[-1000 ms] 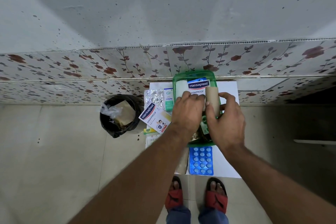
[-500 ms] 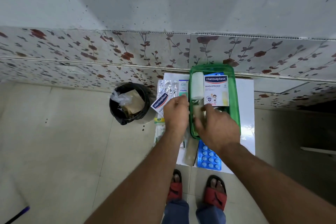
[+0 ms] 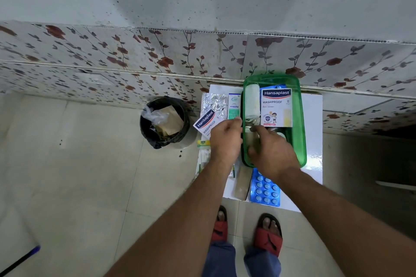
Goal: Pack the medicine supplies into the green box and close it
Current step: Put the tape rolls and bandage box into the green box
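Translucent green plastic box (image 3: 301,119), rounded corners, sits open at the 12 o'clock end of the white table (image 3: 314,108), against the floral tiled wall. Inside: white gauze roll (image 3: 252,103) along the 9 o'clock wall, glossy Hansaplast plaster carton (image 3: 276,107) beside it.

Change since a second ago: the beige roll is no longer held above the carton. Right hand (image 3: 271,153) now reaches low into the box's 6 o'clock half, fingers curled; what they hold, cannot tell. Judged: item being seated.

Left hand (image 3: 226,139) hovers at the box's 9 o'clock edge, fingers loosely curled, apparently empty.

Still unpacked: second Hansaplast carton (image 3: 206,122), crinkled foil strip (image 3: 213,102), blue blister pack (image 3: 265,190) at 6 o'clock.
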